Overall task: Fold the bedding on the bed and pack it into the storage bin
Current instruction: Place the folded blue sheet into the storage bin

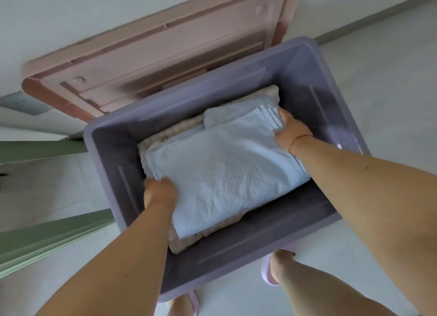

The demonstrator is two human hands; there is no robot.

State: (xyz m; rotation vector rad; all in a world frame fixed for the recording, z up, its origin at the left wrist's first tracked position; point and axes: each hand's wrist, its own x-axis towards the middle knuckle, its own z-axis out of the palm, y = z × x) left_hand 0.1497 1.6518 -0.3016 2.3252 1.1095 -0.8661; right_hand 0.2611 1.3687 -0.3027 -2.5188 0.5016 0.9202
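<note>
Both bare forearms reach forward and down, converging from the lower corners of the view. The left hand [159, 190] is turned palm inward, its fingers tucked out of sight under what it grips, knuckles up. The right hand [290, 129] sits further forward, fingers curled down over an edge, with a thin red thread round its wrist. Two feet in slippers stand below

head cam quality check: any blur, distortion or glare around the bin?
Head view: strong wide-angle distortion, with the forearms flaring toward the lower corners and the pink lid bowed; soft diffuse light, no hard glare; the purple storage bin interior sits in shade; the folded light-blue sheet is fairly sharp, creases readable; slight softness on the left hand and right hand; the frame edges look smeared.
</note>
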